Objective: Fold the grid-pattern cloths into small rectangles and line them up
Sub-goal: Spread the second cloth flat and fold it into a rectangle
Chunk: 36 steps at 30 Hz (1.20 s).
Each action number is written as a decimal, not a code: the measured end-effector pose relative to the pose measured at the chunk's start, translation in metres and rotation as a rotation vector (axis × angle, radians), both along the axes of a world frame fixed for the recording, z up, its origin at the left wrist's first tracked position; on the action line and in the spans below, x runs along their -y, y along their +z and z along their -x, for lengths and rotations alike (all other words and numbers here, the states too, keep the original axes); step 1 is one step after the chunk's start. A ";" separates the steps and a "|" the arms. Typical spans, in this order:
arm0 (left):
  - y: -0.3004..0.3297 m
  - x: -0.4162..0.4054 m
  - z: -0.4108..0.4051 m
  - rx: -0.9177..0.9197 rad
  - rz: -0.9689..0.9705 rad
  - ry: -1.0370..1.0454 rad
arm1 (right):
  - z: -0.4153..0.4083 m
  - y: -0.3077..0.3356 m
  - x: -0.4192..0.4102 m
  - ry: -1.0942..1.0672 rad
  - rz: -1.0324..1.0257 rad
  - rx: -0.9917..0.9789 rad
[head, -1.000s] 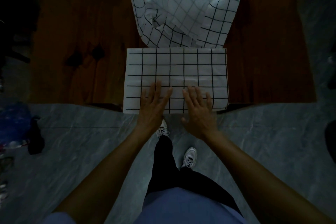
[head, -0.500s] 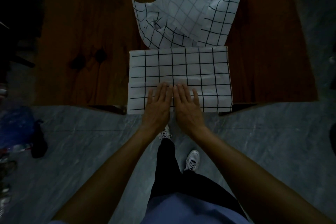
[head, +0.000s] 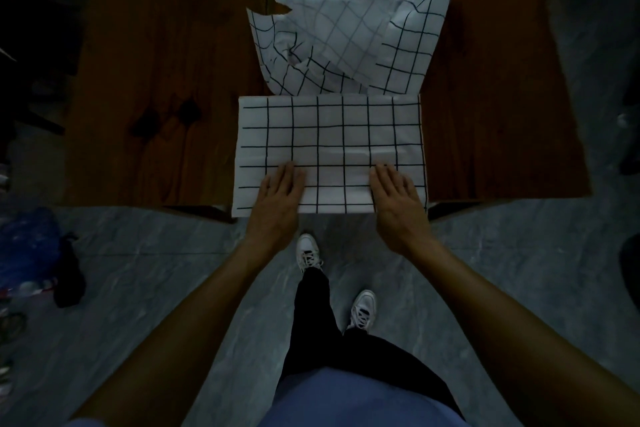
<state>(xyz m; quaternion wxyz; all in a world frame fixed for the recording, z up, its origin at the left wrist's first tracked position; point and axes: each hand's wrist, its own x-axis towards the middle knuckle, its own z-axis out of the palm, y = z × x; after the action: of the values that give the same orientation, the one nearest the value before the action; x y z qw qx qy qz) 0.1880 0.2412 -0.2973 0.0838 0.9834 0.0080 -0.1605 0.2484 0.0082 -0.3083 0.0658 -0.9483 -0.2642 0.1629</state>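
Observation:
A white cloth with a black grid (head: 329, 135), folded into a flat rectangle, lies at the near edge of the wooden table (head: 166, 80), its near edge hanging slightly over. My left hand (head: 278, 194) presses flat on its near-left part, fingers straight. My right hand (head: 396, 196) presses flat on its near-right part. Behind it lies a crumpled, unfolded grid cloth (head: 356, 31), touching the folded cloth's far edge.
The table's left and right parts are bare dark wood. Grey marble floor (head: 138, 270) lies below, with my shoes (head: 308, 250) near the table edge. A blue bag (head: 27, 246) and a dark object (head: 69, 277) sit on the floor at the left.
My hands were side by side at the middle of the folded cloth's near edge; they have slid apart, left hand to the left and right hand to the right, across the cloth.

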 end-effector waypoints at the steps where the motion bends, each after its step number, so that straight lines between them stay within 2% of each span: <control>1: 0.000 -0.002 -0.001 -0.024 0.009 -0.001 | -0.002 0.002 0.003 0.005 0.006 -0.030; 5: 0.002 -0.003 -0.002 -0.126 -0.009 -0.044 | -0.006 0.012 0.002 0.021 0.046 -0.145; 10: -0.002 0.008 -0.005 -0.158 -0.040 -0.017 | 0.003 0.014 -0.047 0.096 -0.067 -0.187; 14: -0.013 0.007 -0.004 -0.111 -0.074 0.009 | 0.007 -0.008 -0.078 0.052 -0.105 -0.044; 18: -0.015 -0.004 -0.001 -0.066 -0.092 -0.006 | 0.004 -0.021 -0.055 0.034 -0.075 0.075; 23: -0.004 -0.009 0.000 -0.079 -0.094 -0.004 | -0.004 -0.017 -0.023 -0.027 -0.037 0.044; 28: 0.003 0.001 -0.002 -0.070 -0.056 0.014 | -0.001 0.000 -0.029 -0.005 -0.082 -0.056; 31: 0.007 0.004 -0.003 -0.062 -0.044 0.016 | 0.015 0.003 -0.039 0.101 -0.153 0.013; 36: 0.031 0.017 -0.005 -0.001 -0.007 0.034 | 0.021 0.008 -0.059 -0.056 -0.278 0.151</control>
<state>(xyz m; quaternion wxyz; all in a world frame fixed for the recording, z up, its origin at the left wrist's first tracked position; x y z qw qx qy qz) 0.1925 0.2244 -0.2661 0.0831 0.9834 0.0252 -0.1594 0.2279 0.0673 -0.3001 0.1811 -0.9466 -0.2617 0.0512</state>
